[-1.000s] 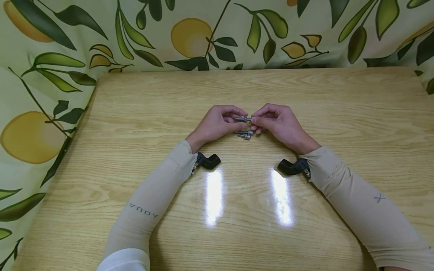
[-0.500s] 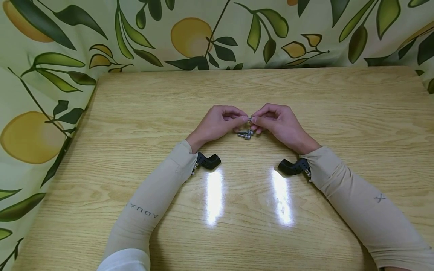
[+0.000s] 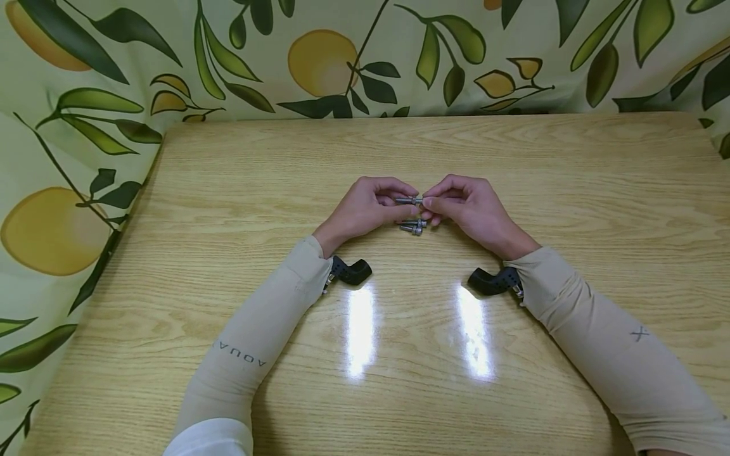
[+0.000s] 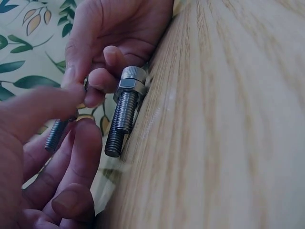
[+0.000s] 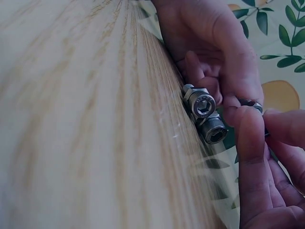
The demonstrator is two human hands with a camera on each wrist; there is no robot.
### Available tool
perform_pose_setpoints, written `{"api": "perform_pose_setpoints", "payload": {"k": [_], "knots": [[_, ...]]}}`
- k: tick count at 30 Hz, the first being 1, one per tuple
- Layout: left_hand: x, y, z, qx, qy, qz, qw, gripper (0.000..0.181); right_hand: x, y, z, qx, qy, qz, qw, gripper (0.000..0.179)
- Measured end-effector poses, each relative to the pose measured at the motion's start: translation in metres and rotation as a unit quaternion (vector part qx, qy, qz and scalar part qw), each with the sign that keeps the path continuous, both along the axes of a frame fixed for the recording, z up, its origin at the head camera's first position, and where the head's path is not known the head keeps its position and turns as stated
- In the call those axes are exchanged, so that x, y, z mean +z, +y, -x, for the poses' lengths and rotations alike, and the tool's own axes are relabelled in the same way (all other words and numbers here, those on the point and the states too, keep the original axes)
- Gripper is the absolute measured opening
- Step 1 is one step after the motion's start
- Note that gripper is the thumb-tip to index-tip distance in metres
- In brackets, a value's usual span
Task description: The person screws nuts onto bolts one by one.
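Note:
My right hand (image 3: 470, 206) pinches the head end of a steel bolt (image 3: 402, 201) between thumb and fingertips, a little above the table. A nut (image 3: 414, 200) sits on the bolt's shaft, whose threaded end (image 4: 56, 136) points left. My left hand (image 3: 367, 206) has its fingers curled round the nut, the thumb spread slightly off the shaft; that thumb is blurred in the left wrist view. Just below the hands lie two socket-head bolts (image 4: 126, 105) side by side on the table, at least one carrying a nut. Their hex sockets (image 5: 204, 106) face right.
The wood-grain table (image 3: 410, 329) spreads around both hands. A curtain (image 3: 433, 57) printed with fruit and leaves hangs at its back and left edges. Black curved wrist mounts (image 3: 352, 272) project inward from both sleeves, above the tabletop.
My left thumb and index closed over the nut half a second ago and have parted again, so the shaft shows once more. The right hand and the lying bolts stay put.

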State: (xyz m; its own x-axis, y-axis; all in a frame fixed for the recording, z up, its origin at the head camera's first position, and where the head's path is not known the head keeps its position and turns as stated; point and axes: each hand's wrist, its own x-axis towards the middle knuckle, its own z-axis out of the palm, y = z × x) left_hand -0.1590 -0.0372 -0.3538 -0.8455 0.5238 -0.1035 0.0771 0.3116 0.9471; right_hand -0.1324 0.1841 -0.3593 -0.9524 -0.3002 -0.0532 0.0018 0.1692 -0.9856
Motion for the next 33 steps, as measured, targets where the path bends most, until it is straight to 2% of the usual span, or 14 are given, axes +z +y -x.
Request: {"api": "perform_pose_setpoints", "payload": {"k": [15, 26, 33], "knots": [[0.0, 0.0004, 0.0005, 0.013, 0.003, 0.008, 0.9999, 0.026, -0.0001, 0.0003, -0.0009, 0.006, 0.012, -0.014, 0.9998, 0.026], [0.0006, 0.0006, 0.0008, 0.011, 0.006, 0.009, 0.9999, 0.028, 0.0007, -0.001, -0.0001, 0.002, 0.012, -0.014, 0.9998, 0.023], [-0.0002, 0.0001, 0.0007, 0.008, -0.004, 0.013, 0.9999, 0.027, -0.0001, -0.001, -0.0004, 0.004, 0.01, -0.01, 0.9999, 0.022]]}}
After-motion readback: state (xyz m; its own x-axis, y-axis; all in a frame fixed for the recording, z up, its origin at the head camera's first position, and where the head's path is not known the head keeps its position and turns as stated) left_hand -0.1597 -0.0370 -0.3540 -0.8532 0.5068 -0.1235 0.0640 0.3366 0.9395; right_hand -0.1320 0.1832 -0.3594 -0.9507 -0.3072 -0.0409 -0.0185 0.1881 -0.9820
